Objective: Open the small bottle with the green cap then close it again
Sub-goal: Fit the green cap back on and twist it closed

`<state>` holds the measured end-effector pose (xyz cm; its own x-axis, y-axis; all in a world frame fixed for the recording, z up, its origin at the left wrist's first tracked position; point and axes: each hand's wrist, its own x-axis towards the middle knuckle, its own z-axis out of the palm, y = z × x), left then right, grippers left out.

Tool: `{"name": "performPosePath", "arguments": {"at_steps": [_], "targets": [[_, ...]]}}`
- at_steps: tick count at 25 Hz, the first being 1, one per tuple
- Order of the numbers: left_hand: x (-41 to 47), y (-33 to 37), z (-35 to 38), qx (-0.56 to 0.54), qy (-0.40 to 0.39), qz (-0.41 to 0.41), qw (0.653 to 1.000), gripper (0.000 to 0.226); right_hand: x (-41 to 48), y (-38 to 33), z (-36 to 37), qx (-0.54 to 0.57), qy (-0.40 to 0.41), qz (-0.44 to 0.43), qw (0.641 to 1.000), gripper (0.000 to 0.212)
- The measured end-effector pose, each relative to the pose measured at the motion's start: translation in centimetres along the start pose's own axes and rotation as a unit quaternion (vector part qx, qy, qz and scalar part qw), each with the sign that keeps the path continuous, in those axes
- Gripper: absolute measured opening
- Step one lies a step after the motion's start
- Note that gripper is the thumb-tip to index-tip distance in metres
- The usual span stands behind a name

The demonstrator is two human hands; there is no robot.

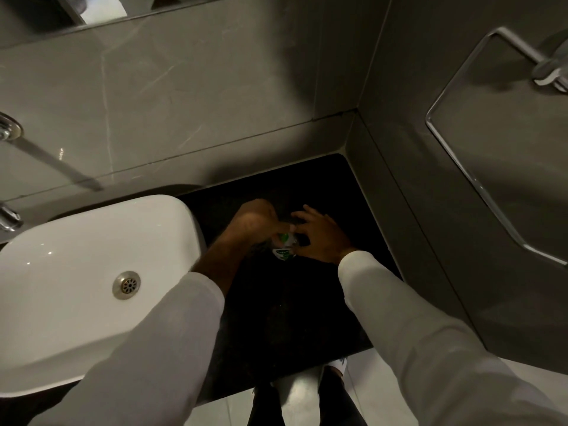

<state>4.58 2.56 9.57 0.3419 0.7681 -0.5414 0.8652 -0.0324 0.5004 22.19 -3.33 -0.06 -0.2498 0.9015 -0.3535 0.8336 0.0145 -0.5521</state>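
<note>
A small bottle [284, 253] with a white and green label stands on the dark counter [292, 302] between my two hands. Its green cap [283, 238] shows just above the label. My left hand [255, 221] is curled over the top of the bottle, fingers closed at the cap. My right hand [319, 235] reaches in from the right, its thumb and fingertips touching the bottle's side while the other fingers are spread. The bottle's neck is mostly hidden by my fingers. Both arms wear white sleeves.
A white basin [92, 281] with a metal drain [126, 285] fills the left side, a tap [9, 219] behind it. Grey tiled walls close the counter at the back and right. A glass shelf [491, 186] juts from the right wall.
</note>
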Motion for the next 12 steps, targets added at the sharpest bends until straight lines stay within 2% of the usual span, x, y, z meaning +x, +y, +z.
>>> {"name": "performPosePath", "arguments": {"at_steps": [4,9,12], "targets": [[-0.5,0.4,0.2,-0.015,-0.031,0.008,0.999,0.042,-0.2,0.3,0.2,0.001,-0.007,0.001,1.000,0.057],[-1.7,0.6,0.4,-0.018,-0.027,0.005,0.999,0.045,-1.0,-0.1,-0.2,-0.002,-0.015,0.017,1.000,0.062],[-2.4,0.1,1.0,-0.021,0.013,-0.004,1.000,0.049,-2.0,-0.6,-0.1,0.016,-0.048,0.034,0.998,0.078]]}}
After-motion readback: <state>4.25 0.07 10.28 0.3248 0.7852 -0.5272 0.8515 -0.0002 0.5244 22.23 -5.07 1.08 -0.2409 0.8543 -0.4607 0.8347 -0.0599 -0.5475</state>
